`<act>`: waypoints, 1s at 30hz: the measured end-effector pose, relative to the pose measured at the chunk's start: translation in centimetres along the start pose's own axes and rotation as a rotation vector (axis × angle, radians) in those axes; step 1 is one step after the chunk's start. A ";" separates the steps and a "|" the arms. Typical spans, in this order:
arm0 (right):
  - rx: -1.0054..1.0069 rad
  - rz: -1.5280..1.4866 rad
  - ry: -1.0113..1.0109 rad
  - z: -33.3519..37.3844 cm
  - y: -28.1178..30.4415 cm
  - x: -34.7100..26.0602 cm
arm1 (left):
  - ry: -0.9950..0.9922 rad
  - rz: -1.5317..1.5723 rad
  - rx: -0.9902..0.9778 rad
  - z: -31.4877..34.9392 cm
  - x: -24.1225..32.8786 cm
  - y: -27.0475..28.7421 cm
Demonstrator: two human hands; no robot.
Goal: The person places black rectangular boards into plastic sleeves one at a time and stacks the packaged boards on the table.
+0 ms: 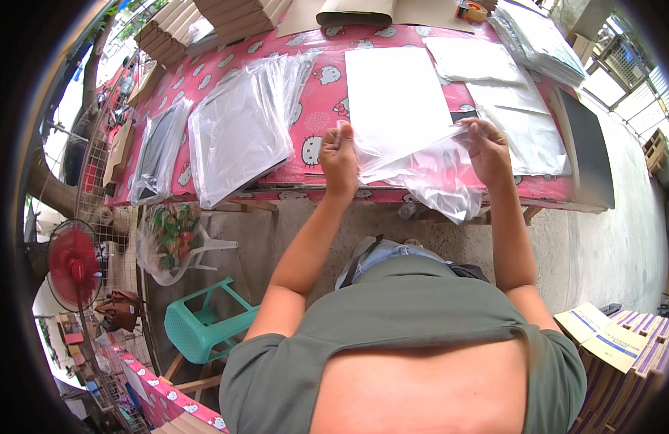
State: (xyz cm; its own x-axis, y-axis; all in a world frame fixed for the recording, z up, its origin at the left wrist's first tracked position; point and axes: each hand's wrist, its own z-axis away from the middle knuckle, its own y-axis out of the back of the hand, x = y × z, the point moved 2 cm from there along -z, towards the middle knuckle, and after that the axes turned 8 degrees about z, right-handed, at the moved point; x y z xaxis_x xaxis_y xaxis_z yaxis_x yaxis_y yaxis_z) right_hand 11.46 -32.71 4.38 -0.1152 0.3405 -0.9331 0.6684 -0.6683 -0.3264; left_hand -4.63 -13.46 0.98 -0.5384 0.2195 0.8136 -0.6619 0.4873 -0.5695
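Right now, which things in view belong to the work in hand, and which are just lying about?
In use:
left hand
right hand
clear plastic bag, held by both hands
white sheet just behind it

Lying about:
pile of plastic bags
red fan
green stool
cardboard boxes

A white sheet (396, 98) lies flat just beyond both hands; stacked clear bags (240, 130) crowd the table (316, 108) leftward.
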 end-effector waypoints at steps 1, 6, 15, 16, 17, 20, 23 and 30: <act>0.008 -0.119 -0.026 -0.3 0.0 -0.1 | 0.028 -0.005 -0.020 0.6 -0.2 -0.4; 0.130 -0.369 0.125 -3.1 -0.5 -0.7 | 0.128 -0.096 -0.151 1.3 -0.5 -0.5; -0.883 0.793 -0.271 -1.6 0.7 -0.7 | 0.397 0.363 -0.101 -2.9 4.9 1.5; -0.991 0.645 -0.273 -0.9 0.4 -0.3 | 0.454 0.255 -0.262 -2.5 4.4 2.0; -0.976 0.565 -0.023 -1.3 0.0 -1.3 | 0.505 0.144 -0.417 -1.8 3.6 2.8; -0.339 -0.422 -0.149 -3.5 -0.8 -5.5 | 0.691 -0.143 -0.917 -0.9 2.8 4.9; -0.516 0.576 -0.309 -2.6 0.1 -1.8 | 0.195 -0.104 -0.828 -1.5 4.7 2.5; -0.661 0.195 -0.444 -2.5 3.3 1.8 | 0.416 0.803 -0.700 -2.3 4.3 -0.1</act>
State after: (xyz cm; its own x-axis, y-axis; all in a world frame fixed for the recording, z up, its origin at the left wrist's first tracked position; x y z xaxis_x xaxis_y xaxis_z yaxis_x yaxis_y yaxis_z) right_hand 15.24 -32.64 1.99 -0.1401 -0.1280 -0.9818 0.9856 -0.1133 -0.1258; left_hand -5.69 -10.66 4.84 -0.3744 0.8793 0.2943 0.3013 0.4155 -0.8582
